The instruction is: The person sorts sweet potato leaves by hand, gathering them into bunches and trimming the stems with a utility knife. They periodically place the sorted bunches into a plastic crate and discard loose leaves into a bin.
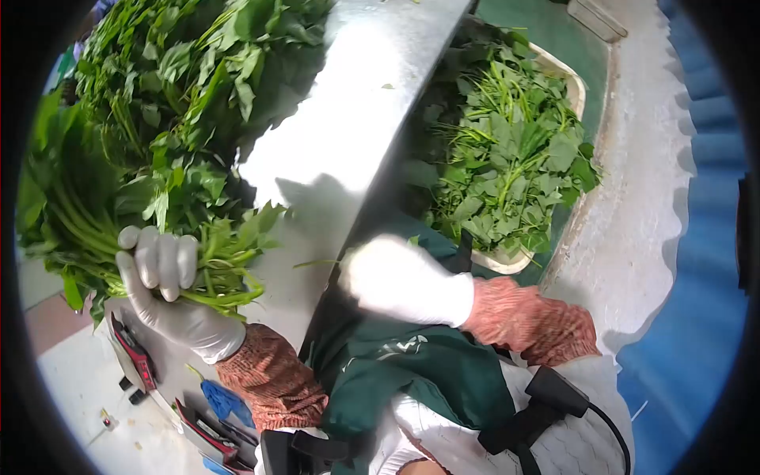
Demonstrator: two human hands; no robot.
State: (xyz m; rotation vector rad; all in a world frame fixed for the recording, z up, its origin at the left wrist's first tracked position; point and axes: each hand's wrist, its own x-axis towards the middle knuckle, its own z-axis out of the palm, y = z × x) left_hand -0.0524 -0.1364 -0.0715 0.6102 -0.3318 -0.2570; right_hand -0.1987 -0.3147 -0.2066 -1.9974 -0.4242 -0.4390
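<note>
My left hand (162,277), in a white glove, is wrapped round a bunch of leafy green stems (226,269) at the left edge of the metal table (348,95). Leaves and stems stick out on both sides of the fingers. My right hand (396,277), gloved in white too, is blurred and overexposed near the table's front edge, above the dark green apron (427,356). A thin stem (317,262) shows just left of it. Its fingers cannot be made out.
A large heap of leafy greens (190,79) covers the table's upper left. To the right, a pale tub (582,87) holds more greens. Red-and-black tools (138,356) and a blue cloth (226,400) lie at lower left. A blue curtain (712,261) hangs at right.
</note>
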